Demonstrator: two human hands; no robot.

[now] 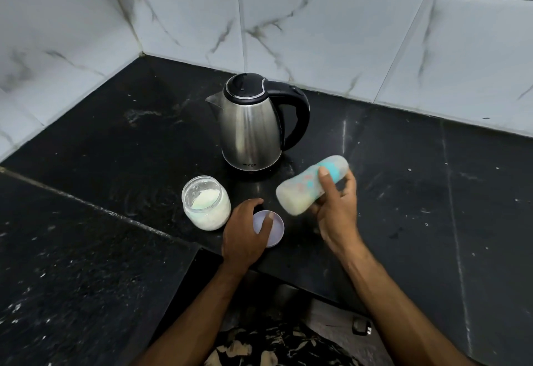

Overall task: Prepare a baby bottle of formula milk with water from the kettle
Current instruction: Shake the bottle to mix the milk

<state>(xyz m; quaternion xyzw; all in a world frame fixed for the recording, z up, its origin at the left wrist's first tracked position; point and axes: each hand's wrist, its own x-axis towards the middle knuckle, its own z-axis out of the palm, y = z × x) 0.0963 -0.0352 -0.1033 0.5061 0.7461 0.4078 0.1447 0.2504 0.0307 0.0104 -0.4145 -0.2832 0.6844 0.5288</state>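
Observation:
My right hand [336, 210] grips a baby bottle [305, 189] with teal and pink markings. The bottle lies tilted, almost on its side, above the counter and is motion-blurred; pale milky liquid shows inside. My left hand [245, 230] rests on a pale lilac round lid [274, 228] lying flat on the counter, fingers spread over it. Just left of it stands an open glass jar [206, 202] holding white formula powder. Behind them the steel kettle [249, 123] with black lid and handle stands upright, lid closed, spout pointing left.
Everything sits on a black stone counter [115, 140] in a corner of white marble-patterned wall tiles [317, 25]. The counter's front edge steps inward near my body. A small dark object [361, 328] lies on the floor below.

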